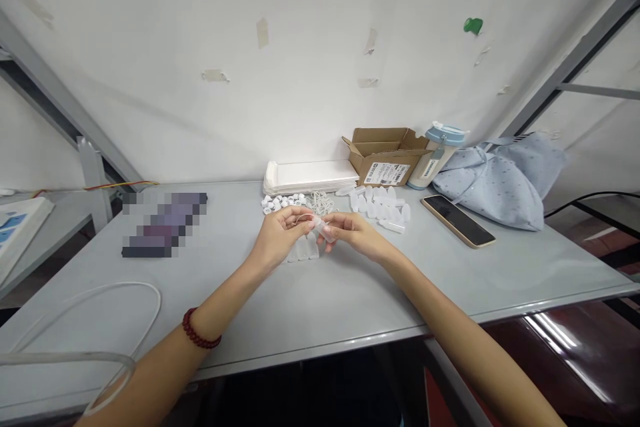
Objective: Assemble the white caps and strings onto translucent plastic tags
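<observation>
Head view: translucent container (329, 235) between hands (278, 239)

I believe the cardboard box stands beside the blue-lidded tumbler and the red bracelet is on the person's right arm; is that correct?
The head view shows the red bracelet on the left arm, not the right; the cardboard box does stand beside the tumbler.

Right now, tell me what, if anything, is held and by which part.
The right hand holds a small translucent container by its body; the left hand is at one end, exact grip unclear.
</observation>
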`<state>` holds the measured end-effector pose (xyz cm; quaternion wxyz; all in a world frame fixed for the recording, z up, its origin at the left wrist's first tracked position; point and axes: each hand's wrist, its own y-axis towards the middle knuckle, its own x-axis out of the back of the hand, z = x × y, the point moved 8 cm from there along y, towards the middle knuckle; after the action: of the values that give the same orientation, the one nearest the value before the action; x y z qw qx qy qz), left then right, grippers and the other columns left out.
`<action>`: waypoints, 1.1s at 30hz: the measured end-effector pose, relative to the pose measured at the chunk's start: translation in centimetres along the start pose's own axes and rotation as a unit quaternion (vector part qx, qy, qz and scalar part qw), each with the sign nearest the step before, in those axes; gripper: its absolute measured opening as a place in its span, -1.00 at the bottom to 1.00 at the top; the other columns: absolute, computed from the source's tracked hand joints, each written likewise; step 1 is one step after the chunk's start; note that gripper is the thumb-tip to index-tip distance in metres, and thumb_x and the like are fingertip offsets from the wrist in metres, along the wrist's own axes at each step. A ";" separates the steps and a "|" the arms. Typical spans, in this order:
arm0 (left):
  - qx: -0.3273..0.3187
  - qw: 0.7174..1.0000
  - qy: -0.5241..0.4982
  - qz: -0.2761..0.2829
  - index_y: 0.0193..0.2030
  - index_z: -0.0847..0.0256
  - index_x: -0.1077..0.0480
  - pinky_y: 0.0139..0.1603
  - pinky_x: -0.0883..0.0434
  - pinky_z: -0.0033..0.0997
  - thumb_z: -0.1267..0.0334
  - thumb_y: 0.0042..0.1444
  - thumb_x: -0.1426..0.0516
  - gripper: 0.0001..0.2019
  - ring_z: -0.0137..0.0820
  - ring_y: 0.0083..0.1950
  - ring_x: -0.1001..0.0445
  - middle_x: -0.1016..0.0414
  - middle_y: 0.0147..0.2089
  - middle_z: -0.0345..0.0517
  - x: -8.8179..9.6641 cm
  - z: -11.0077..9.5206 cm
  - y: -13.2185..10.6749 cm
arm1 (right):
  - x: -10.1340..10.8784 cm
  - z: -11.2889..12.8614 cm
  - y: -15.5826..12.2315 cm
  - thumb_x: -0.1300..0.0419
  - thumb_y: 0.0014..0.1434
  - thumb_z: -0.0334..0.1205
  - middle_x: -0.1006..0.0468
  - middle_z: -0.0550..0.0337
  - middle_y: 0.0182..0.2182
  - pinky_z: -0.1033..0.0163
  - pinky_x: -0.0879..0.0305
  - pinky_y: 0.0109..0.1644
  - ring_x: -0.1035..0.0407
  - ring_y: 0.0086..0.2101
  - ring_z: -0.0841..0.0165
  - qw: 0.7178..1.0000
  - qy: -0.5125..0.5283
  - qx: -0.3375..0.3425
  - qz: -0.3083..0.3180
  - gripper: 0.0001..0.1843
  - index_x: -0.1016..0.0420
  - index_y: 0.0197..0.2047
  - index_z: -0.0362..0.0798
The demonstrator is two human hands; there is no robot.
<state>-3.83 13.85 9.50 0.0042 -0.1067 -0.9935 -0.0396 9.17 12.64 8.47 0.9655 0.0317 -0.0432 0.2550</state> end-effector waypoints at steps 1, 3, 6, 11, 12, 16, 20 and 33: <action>-0.005 1.000 0.000 0.005 -0.28 0.25 -0.48 -0.06 -0.40 -0.28 0.22 -0.12 -0.29 -0.75 -0.29 -0.12 -0.49 -0.57 -0.28 -0.08 -0.1 0.0 0.0 | -0.1 0.0 0.0 -0.16 0.16 -0.05 -0.54 0.14 -0.38 0.25 -0.30 -0.25 -0.39 -0.47 0.44 1.000 0.002 0.005 0.008 -0.66 -0.45 -0.12 -0.14; -0.011 1.000 -0.002 0.013 -0.28 0.25 -0.48 -0.04 -0.39 -0.27 0.22 -0.10 -0.28 -0.77 -0.30 -0.14 -0.49 -0.56 -0.27 -0.08 -0.3 -0.1 0.0 | -0.3 0.1 0.0 -0.14 0.18 -0.05 -0.54 0.14 -0.37 0.27 -0.29 -0.27 -0.40 -0.46 0.44 1.000 0.003 0.012 0.018 -0.68 -0.46 -0.14 -0.13; -0.002 1.000 -0.006 0.001 -0.25 0.24 -0.46 -0.07 -0.39 -0.31 0.22 -0.11 -0.28 -0.74 -0.32 -0.13 -0.48 -0.55 -0.26 -0.10 -0.1 0.2 0.0 | -0.2 0.1 0.0 -0.15 0.17 -0.07 -0.54 0.14 -0.36 0.28 -0.29 -0.28 -0.41 -0.45 0.44 1.000 0.006 0.012 0.011 -0.70 -0.45 -0.16 -0.13; 0.079 0.996 0.009 -0.028 -0.27 0.27 -0.44 -0.28 -0.37 -0.39 0.16 -0.12 -0.28 -0.71 -0.40 -0.32 -0.45 -0.51 -0.34 -0.12 0.5 1.9 0.1 | 0.6 0.4 -0.1 -0.23 0.09 -0.09 -0.54 0.14 -0.38 0.27 -0.29 -0.30 -0.43 -0.44 0.41 0.999 -0.002 0.005 -0.044 -0.71 -0.42 -0.20 -0.12; 0.090 0.995 0.006 -0.032 -0.28 0.27 -0.44 -0.30 -0.36 -0.39 0.15 -0.12 -0.28 -0.71 -0.41 -0.35 -0.44 -0.49 -0.38 -0.14 0.6 2.1 0.1 | 0.7 0.4 -0.1 -0.24 0.07 -0.10 -0.54 0.14 -0.38 0.26 -0.30 -0.30 -0.43 -0.45 0.40 0.998 -0.007 0.005 -0.058 -0.72 -0.41 -0.22 -0.11; 0.071 0.997 0.003 -0.021 -0.32 0.28 -0.44 -0.31 -0.36 -0.41 0.14 -0.09 -0.26 -0.74 -0.45 -0.41 -0.40 -0.43 -0.48 -0.20 0.2 1.3 0.0 | 1.5 0.5 -0.1 -0.27 0.02 -0.12 -0.48 0.25 -0.47 0.25 -0.31 -0.31 -0.42 -0.48 0.40 0.991 -0.045 0.027 -0.122 -0.71 -0.35 -0.24 -0.08; 0.034 0.999 0.024 -0.003 -0.29 0.25 -0.42 -0.36 -0.35 -0.44 0.10 -0.09 -0.26 -0.71 -0.47 -0.43 -0.38 -0.43 -0.43 -0.21 -0.6 0.2 -0.4 | 1.6 0.9 -0.2 -0.23 0.04 -0.15 -0.44 0.28 -0.47 0.29 -0.25 -0.39 -0.33 -0.53 0.44 0.970 -0.167 0.081 -0.159 -0.76 -0.31 -0.25 -0.05; -0.020 1.000 0.010 0.006 -0.34 0.24 -0.40 -0.23 -0.39 -0.38 0.16 -0.06 -0.24 -0.79 -0.43 -0.33 -0.43 -0.47 -0.34 -0.17 -0.4 0.2 -0.1 | 0.0 1.5 -0.6 -0.03 0.23 -0.09 -0.49 0.20 -0.50 0.27 -0.29 -0.33 -0.36 -0.49 0.40 0.958 -0.223 0.124 -0.135 -0.71 -0.33 -0.07 -0.08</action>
<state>-3.43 13.68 9.26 0.0122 -0.1120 -0.9918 -0.0603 9.37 12.04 9.97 0.9453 0.2126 -0.2203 0.1124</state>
